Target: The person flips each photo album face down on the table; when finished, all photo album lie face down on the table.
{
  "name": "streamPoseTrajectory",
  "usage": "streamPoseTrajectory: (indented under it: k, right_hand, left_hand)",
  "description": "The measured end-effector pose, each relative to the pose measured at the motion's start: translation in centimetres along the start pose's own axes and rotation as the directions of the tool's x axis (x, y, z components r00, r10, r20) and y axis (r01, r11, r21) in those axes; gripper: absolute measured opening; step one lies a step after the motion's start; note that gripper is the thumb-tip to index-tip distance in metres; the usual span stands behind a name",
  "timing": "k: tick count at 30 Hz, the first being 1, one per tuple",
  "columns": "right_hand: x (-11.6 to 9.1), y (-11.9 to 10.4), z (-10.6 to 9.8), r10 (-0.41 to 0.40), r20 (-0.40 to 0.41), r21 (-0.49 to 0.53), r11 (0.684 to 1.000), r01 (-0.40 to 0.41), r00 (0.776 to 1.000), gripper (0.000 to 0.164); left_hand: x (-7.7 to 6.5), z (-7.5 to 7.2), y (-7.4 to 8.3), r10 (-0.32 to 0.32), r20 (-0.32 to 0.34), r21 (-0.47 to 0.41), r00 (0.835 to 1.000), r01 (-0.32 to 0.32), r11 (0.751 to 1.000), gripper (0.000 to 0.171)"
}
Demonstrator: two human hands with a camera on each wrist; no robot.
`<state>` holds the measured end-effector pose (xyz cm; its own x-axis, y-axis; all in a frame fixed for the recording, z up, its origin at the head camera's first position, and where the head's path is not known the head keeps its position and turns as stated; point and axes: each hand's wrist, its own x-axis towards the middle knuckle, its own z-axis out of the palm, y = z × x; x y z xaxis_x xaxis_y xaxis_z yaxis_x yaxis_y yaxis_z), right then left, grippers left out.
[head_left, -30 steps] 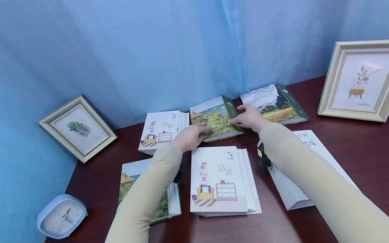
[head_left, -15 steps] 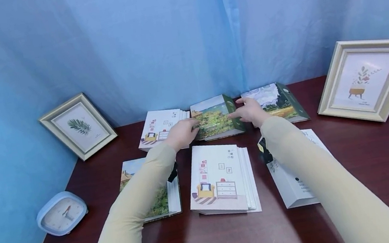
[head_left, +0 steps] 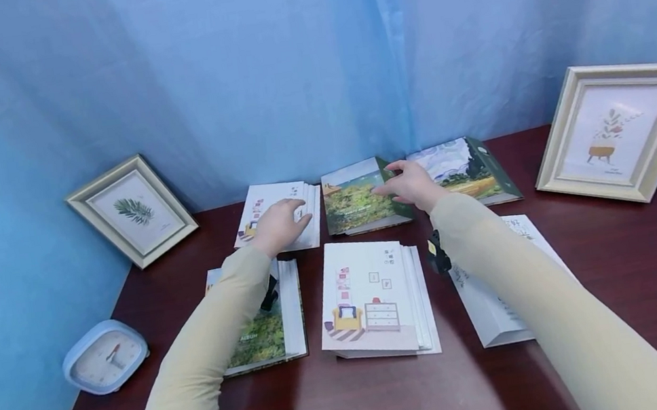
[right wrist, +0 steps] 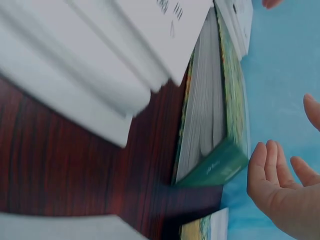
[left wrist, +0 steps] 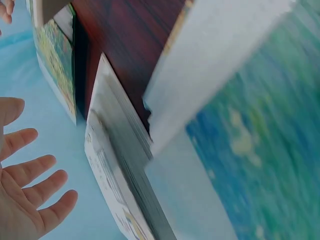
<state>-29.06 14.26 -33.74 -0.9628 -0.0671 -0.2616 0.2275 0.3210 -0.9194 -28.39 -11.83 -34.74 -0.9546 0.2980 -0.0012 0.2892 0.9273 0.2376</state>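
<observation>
Several photo albums lie in two rows. Over the back-left white album (head_left: 268, 194), drawn with a chair and drawers, my left hand (head_left: 282, 226) is held with fingers spread and nothing in them. My right hand (head_left: 411, 185) is at the green spine of the back-middle album (head_left: 352, 198), which has a painted garden cover. Its fingers are loosely bent and hold nothing; in the right wrist view they appear apart from that green-spined album (right wrist: 215, 167). To its right lies the back-right landscape album (head_left: 453, 166).
In front lie a garden-cover album (head_left: 262, 343), a white album (head_left: 353, 284) and another white album (head_left: 486, 315), partly under my sleeves. A blue clock (head_left: 106, 357) and a leaf picture frame (head_left: 135, 211) stand left. A larger frame (head_left: 603, 137) stands right, with a blue curtain (head_left: 263, 69) behind.
My left hand has let go of the back-middle album's left side and moved left over the back-left album. My right hand has lifted slightly off the spine edge.
</observation>
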Motion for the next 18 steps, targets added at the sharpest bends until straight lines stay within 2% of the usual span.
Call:
streamPoseTrajectory:
  k: [9, 18]
  right_hand:
    - [-0.3, -0.7, 2.2, 0.006, 0.063, 0.031, 0.999, -0.008, 0.998, 0.07]
    - [-0.7, -1.7, 4.9, 0.012, 0.107, 0.056, 0.998, -0.018, 0.994, 0.07]
  left_hand:
    - [-0.7, -1.1, -2.3, -0.08, -0.005, -0.024, 0.997, 0.08, 0.997, 0.057]
    - [-2.0, -2.2, -5.6, -0.142, -0.028, -0.061, 0.989, 0.14, 0.988, 0.063]
